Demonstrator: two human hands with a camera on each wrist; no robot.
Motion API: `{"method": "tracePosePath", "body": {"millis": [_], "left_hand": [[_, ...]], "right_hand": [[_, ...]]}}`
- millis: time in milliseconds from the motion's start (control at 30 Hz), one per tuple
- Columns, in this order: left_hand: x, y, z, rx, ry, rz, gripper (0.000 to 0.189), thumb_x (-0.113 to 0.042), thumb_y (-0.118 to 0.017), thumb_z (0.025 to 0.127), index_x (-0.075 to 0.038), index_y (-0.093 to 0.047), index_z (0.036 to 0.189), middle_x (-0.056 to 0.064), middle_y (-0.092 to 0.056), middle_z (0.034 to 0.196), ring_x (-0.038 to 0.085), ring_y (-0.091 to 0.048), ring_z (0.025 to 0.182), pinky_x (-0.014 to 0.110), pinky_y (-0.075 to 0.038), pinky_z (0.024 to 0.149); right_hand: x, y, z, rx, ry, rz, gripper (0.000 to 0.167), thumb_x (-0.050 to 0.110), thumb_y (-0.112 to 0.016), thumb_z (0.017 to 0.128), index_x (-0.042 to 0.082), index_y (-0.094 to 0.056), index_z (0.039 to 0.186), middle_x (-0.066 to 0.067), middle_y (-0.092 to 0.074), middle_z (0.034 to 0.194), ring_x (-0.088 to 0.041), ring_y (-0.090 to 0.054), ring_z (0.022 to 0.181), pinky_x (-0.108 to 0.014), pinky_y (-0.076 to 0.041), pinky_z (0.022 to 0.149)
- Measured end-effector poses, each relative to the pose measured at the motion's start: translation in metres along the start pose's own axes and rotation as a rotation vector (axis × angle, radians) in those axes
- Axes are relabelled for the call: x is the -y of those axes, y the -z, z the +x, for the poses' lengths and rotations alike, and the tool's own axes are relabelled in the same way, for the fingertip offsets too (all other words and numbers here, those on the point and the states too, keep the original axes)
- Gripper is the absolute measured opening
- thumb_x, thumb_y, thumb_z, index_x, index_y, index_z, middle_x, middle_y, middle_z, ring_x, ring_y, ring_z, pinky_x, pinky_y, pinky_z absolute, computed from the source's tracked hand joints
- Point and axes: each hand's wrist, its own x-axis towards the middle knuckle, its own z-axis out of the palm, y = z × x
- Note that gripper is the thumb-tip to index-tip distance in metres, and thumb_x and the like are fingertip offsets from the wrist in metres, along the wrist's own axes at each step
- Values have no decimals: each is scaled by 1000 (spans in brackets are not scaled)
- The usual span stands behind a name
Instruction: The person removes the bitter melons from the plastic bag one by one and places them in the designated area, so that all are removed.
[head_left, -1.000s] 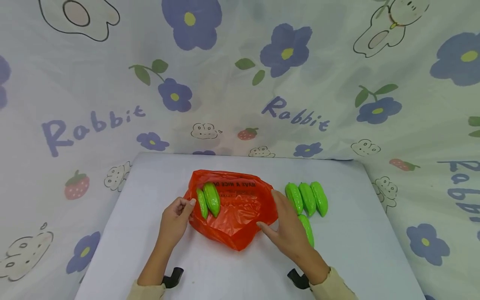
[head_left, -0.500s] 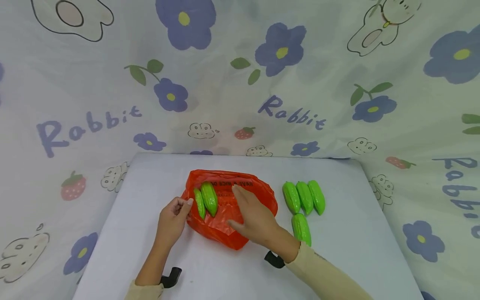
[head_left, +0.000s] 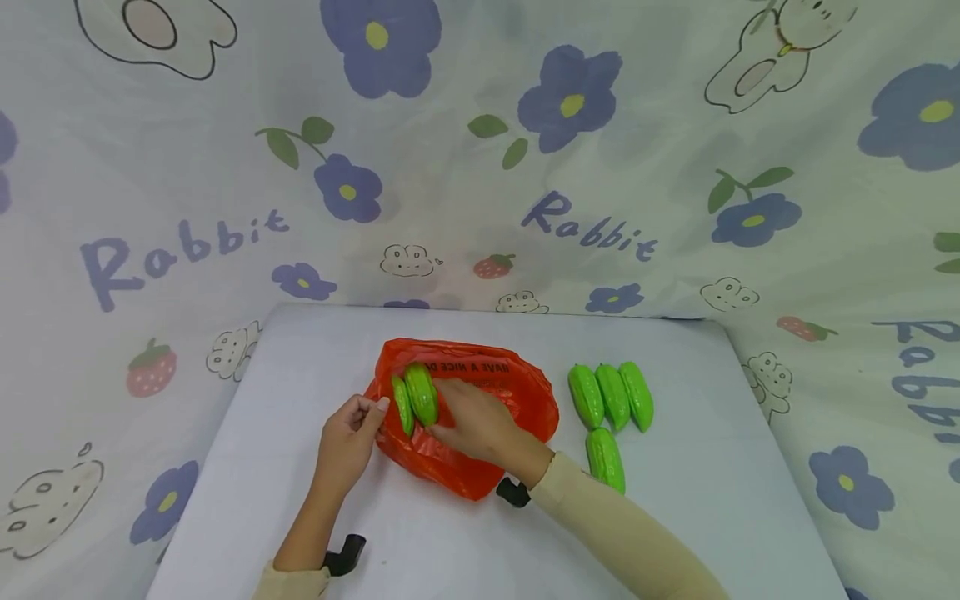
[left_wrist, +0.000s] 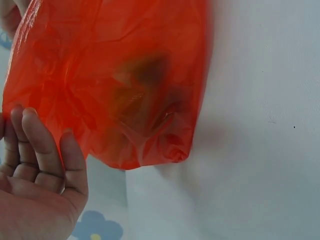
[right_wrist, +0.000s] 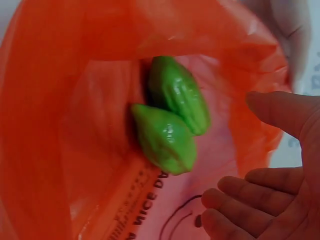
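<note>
- pinching red bag by rim on table with left grip — probably light, limp
- poised inside with relaxed, unfilled right grip beside two green fruits
- likely stiff, slick — best held mid-body

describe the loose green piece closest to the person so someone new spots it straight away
On the white table, find the red bag, then the row of three glossy green pieces to its right. The lone green piece lies just on the person's side of that row. It is the only one outside the bag not lined up with the others.
</note>
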Motion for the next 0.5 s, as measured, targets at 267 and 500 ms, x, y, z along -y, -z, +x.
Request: {"method": "tracePosePath", "body": {"millis": [267,500], "left_hand": [[-3,2,0,-4,3,7,41,-45,-59,107,-5,-60,100,17,-63,84,42,-60,83,26,-51,62],[-4,2,-1,-5,14,9,40,-44,-59,107,-5,-60,101,20,-63,86,41,-61,83,25,-52,63]], "right_hand": [[-8,-15,20,36,-80,-4,71,37,-82,93,15,-49,151,-2,-61,139,-14,-60,120,-34,-56,97],[-14,-30,32,35,-128,5,70,37,-84,91,17,-50,148,2,-62,132,-13,-62,116,-37,-56,97]]}}
